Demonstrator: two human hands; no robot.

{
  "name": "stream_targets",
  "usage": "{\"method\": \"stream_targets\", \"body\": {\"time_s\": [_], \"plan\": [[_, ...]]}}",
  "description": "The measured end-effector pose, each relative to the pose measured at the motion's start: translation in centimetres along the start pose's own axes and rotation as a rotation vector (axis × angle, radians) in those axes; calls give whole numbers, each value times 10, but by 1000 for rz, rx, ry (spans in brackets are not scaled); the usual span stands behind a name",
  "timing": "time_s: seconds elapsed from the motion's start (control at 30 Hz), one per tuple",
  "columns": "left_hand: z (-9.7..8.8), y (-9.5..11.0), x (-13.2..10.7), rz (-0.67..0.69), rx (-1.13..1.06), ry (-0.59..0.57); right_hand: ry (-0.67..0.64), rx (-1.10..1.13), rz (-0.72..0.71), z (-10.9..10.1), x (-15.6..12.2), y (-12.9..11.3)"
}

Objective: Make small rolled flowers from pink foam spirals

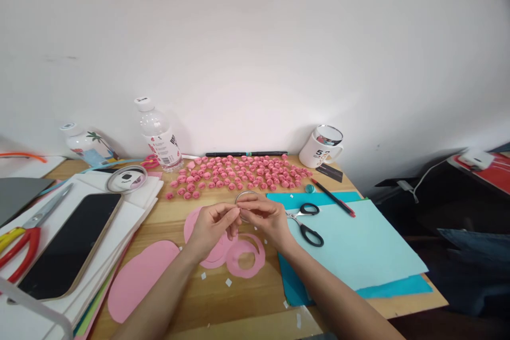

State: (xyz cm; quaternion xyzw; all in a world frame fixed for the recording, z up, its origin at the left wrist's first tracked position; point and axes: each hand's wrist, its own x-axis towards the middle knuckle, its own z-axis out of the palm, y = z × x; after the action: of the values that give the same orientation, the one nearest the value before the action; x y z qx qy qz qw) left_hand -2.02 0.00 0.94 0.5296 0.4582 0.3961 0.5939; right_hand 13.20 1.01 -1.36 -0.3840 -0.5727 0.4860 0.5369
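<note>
Left grip [211,226], right grip [269,218] pinched together; whether on anything, I can't tell. Pink paper ring [232,260] lies on worktop [223,308], wearer's side of both.

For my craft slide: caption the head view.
Bare left hand and right hand close together before many small pink rolled-paper rosettes, beside black-handled metal scissors.

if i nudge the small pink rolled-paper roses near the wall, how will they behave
The rolled-paper roses are probably light, being small and made of what looks like paper. They'd likely scatter or roll, since they look rounded and sit loose on the wooden tabletop. A hard push might crush their thin-looking layers.
</note>
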Motion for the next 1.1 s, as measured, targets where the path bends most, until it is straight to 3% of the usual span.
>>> {"method": "stream_targets", "body": {"time_s": [0.23, 0.43, 0.83, 1.1], "plan": [[-2, -1, 1, 18, -9, -4, 82, 54, 25, 0, 0, -3], [1, 3, 0, 5, -27, 47, 170, 104, 141, -1, 4, -5], [3, 5, -1, -22, -38, 56, 155, 160, 247, -2, 4, -4], [0, 1, -1, 40, 48, 87, 163, 192, 286, -5, 4, -1]]}}
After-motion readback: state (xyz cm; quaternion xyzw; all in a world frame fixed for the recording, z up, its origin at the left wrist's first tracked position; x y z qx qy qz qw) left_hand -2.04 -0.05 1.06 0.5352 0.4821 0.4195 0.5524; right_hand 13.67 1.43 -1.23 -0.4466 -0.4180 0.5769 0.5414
